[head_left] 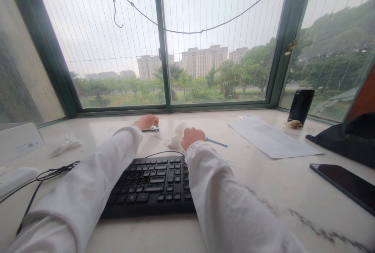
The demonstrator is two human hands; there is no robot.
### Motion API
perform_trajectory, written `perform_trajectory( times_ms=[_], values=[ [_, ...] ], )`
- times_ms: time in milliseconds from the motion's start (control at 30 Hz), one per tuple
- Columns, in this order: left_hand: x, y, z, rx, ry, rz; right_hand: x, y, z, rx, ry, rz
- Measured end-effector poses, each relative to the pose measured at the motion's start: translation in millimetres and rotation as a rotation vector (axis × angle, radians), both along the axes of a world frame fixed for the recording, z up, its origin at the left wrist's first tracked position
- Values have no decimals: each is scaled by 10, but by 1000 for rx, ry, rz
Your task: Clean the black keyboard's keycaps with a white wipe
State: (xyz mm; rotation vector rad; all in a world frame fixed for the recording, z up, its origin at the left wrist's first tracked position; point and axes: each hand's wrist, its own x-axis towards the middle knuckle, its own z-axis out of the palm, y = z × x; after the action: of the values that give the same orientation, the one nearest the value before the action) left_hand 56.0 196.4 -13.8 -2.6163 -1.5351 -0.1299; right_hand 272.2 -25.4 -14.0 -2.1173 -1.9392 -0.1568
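A black keyboard lies under my forearms, with dark gaps among its middle keys where caps are off. Beyond its far edge, my left hand is curled on the countertop beside a small shiny metal object, whose kind I cannot tell. My right hand is closed, knuckles up, against a crumpled white tissue; its fingertips are hidden. From behind that hand a thin blue stick points right along the surface. Whether it is held or just lies there does not show.
Right of my hands are a printed paper sheet, a phone, a dark can and a black cloth item. On the left are a crumpled tissue, a white box and black cables. A window closes off the back.
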Motion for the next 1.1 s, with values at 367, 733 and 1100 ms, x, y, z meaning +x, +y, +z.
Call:
perform_trajectory(
  times_ms=[367,733,1100],
  values=[
    [97,-786,397,179,-167,98,-27,146,-216,2,-50,192],
    [159,-1953,356,231,-490,-57,-11,149,-136,300,181,281],
    [148,-2177,100,374,-623,-306,-304,146,-107,113,1394,527]
  ],
)
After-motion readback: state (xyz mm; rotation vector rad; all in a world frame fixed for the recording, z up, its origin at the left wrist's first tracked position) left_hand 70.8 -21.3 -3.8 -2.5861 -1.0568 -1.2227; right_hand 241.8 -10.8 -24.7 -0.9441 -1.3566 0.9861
